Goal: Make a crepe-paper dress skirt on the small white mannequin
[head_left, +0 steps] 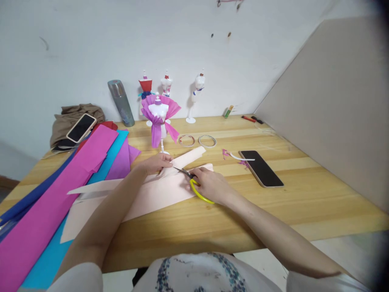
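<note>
My right hand (209, 184) is closed around yellow-handled scissors (201, 195), whose dark blades point left over a pale pink sheet of crepe paper (158, 196). Close to the blade tips, my left hand (156, 163) pinches the paper's upper edge. A narrow pale pink strip (190, 157) angles up to the right beyond the blades, partly separated from the larger sheet. Behind my left hand stands a small white dress form (159, 109) draped in pink and purple paper.
Stacked magenta paper (57, 194) and blue paper (111, 154) cover the table's left side. A phone (261, 168) lies on the right. Two tape rolls (207, 141), a thermos (121, 103) and more dress forms (199, 83) are toward the wall. Another phone (81, 127) rests on brown cloth (62, 121).
</note>
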Tool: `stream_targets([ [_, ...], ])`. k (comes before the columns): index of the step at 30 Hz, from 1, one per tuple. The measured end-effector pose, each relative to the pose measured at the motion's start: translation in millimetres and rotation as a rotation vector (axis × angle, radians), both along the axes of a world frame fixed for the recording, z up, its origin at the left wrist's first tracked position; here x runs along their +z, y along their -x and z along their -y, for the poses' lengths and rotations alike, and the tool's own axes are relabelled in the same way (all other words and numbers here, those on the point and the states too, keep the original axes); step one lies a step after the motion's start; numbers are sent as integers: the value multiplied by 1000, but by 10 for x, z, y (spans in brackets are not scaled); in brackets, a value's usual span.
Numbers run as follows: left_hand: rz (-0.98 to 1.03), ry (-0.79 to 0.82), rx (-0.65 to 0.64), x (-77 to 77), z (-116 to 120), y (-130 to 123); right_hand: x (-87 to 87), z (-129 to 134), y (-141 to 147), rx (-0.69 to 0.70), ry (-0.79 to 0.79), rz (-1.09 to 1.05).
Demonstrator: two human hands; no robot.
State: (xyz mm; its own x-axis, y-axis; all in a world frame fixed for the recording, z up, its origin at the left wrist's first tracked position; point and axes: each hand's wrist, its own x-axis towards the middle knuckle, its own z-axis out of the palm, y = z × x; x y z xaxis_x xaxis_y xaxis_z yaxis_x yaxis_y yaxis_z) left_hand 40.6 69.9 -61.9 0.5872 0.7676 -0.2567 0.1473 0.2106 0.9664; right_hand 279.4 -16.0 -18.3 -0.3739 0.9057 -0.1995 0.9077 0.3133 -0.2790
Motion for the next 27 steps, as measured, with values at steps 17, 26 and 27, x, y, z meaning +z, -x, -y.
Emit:
stream_targets([
  [17,51,53,-54,26,16,-15,56,-111,-30,33,179,-392],
  [26,84,69,-105,64,19,-18,215,-104,13,-66,764,-701],
  [27,82,73,-108,65,19,-15,200,-95,36,-86,784,-705],
])
